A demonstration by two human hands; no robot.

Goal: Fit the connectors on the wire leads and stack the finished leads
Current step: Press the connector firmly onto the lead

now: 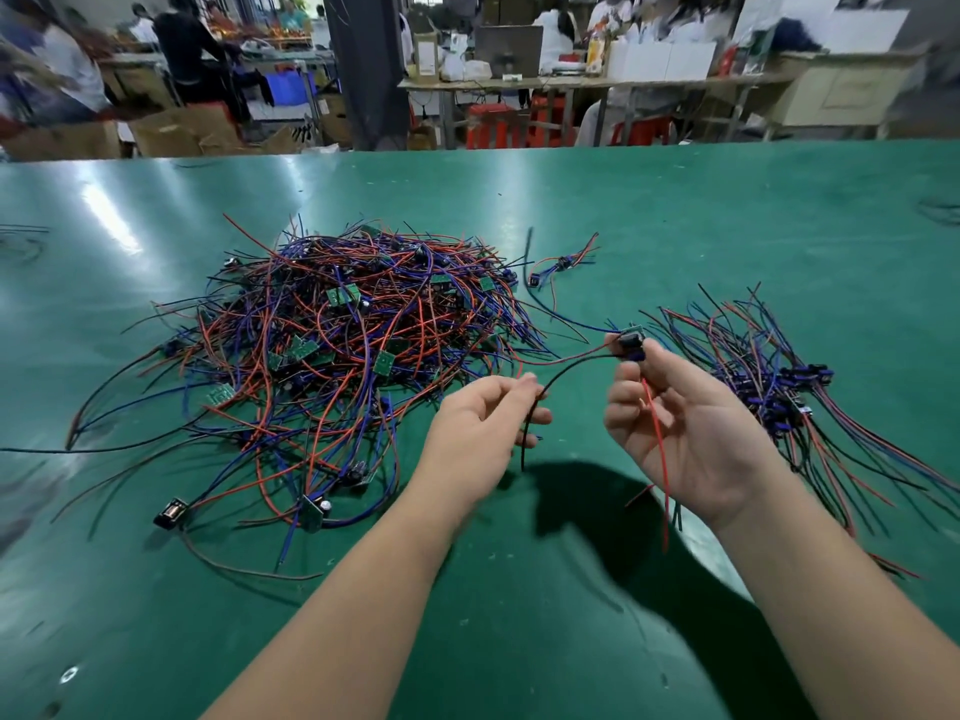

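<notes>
A big tangled heap of red, blue and black wire leads (pixel 332 345) with small green boards lies on the green table (pixel 519 589), left of centre. An ordered stack of leads (pixel 779 387) lies at the right. My left hand (pixel 483 423) pinches a black wire (pixel 571 368) between thumb and fingertips. My right hand (pixel 680 423), palm up, holds a small black connector (pixel 629 341) at its fingertips. From the connector, a red wire (pixel 657 439) hangs down across the palm, and the black wire arcs over to my left hand.
One loose lead (pixel 561 265) lies apart behind the two piles. A black connector (pixel 170 513) sits at the heap's near left edge. Beyond the table's far edge are cartons, red stools, benches and several people.
</notes>
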